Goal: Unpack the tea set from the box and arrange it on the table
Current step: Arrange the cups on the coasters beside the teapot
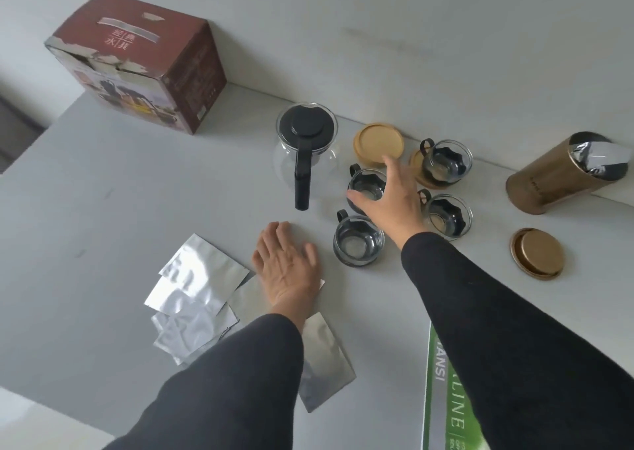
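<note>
Right hand (387,202): fingers spread over a glass cup with black holder (366,188), thumb at its near rim; whether they grip it, I cannot tell.
Left hand (286,264): fingers straight, close together, flat on the grey desk (103,209).
Glass teapot with black lid (306,147): left of the right fingers.
Round wooden coaster (378,142): just beyond the right fingertips.
Dark red cardboard box (137,61): far left, beyond the left fingers.

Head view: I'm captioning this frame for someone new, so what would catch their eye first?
Probably the right hand reaching over a glass cup in the cluster of four cups beside the black-lidded teapot. Next, the red box at the far left against the wall, and the left hand resting flat by the foil packets.
</note>
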Demonstrator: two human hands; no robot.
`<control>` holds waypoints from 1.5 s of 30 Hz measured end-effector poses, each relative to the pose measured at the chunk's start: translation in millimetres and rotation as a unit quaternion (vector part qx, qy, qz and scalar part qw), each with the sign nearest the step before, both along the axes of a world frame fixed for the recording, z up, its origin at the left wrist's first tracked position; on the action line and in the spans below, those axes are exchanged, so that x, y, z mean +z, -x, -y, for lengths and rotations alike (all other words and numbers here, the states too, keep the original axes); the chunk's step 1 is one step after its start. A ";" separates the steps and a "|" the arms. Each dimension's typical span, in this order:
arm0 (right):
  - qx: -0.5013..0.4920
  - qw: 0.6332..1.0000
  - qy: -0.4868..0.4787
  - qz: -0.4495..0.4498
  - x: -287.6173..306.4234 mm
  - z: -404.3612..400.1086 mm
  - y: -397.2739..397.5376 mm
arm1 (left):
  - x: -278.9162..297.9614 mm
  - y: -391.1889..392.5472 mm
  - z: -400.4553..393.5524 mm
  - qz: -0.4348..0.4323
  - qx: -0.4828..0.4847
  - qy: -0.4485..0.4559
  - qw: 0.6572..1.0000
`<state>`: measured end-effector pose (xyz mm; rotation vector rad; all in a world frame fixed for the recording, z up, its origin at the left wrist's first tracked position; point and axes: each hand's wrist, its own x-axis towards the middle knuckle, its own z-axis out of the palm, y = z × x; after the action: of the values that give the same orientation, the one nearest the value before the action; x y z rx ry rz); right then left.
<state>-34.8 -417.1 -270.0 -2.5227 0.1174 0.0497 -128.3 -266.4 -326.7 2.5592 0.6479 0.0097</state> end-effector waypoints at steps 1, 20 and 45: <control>0.000 1.000 -0.011 -0.024 -0.6 0.6 -3.9 | 0.1 -0.3 0.3 -0.001 0.001 -0.001 1.000; 0.029 0.999 -0.042 -0.006 32.4 33.9 -11.5 | 1.3 -1.3 5.3 0.006 0.016 -0.015 1.000; -0.113 0.993 -0.009 -0.038 -4.2 50.9 161.4 | 12.3 11.5 -10.3 -0.049 -0.100 -0.029 0.993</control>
<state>-196.1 -468.0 -274.2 -2.4736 0.4300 0.0543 -139.7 -256.1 -314.4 2.6834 0.4294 -0.1692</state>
